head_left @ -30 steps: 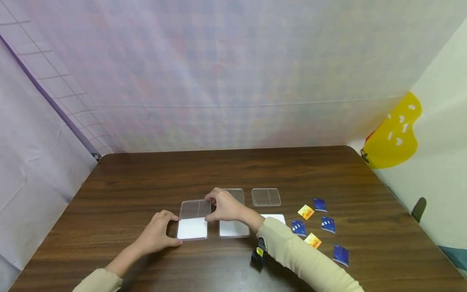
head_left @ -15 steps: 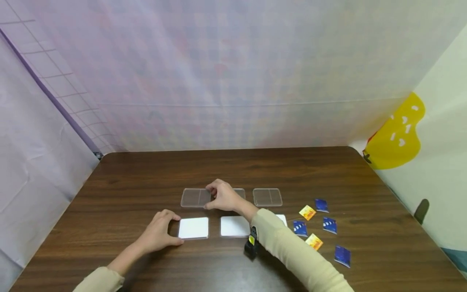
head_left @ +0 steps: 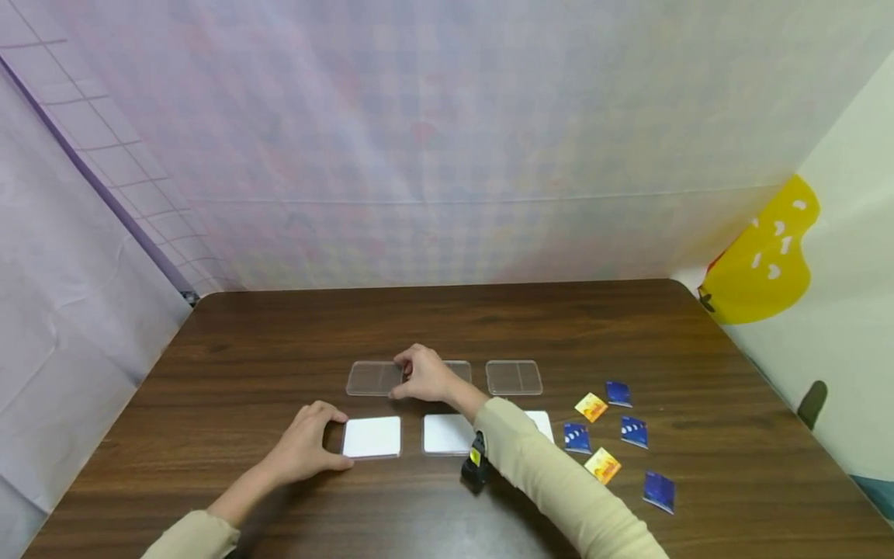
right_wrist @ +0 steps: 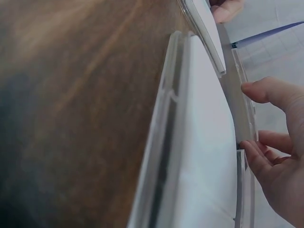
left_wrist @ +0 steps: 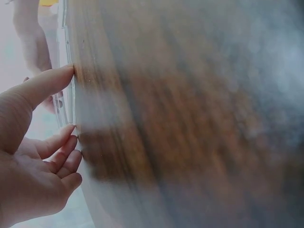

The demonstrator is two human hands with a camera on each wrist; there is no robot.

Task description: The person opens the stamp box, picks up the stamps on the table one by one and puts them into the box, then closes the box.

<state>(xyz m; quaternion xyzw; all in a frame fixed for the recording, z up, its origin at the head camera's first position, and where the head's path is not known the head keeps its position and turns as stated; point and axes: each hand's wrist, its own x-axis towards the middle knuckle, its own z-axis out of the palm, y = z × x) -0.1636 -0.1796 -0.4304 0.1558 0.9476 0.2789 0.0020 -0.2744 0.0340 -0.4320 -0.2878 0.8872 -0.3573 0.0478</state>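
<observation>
My left hand [head_left: 303,442] spans the left side of a shallow clear plastic box [head_left: 372,437] with a white top surface, thumb at the near corner and fingers at the far one. The left wrist view shows that thumb [left_wrist: 54,83] and the fingertips on the box's edge. Behind the box lies a flat clear plastic lid [head_left: 370,378] with a line across it. My right hand [head_left: 429,376] holds the lid's right edge between thumb and fingers, also seen in the right wrist view. This lid and the box stand apart, and the right hand partly covers a second lid [head_left: 459,369].
To the right sit two more white-topped boxes, a middle one [head_left: 445,433] and a right one [head_left: 542,424] partly behind the right sleeve [head_left: 552,481]. A third lid [head_left: 514,377] lies behind. Several small blue packets [head_left: 660,491] and yellow packets [head_left: 591,407] lie farther right on the wooden table [head_left: 279,334].
The right hand has moved the left lid back, away from the box, level with the other lids. Over the last half second both hands have stayed almost still. The left hand remains at the box.
</observation>
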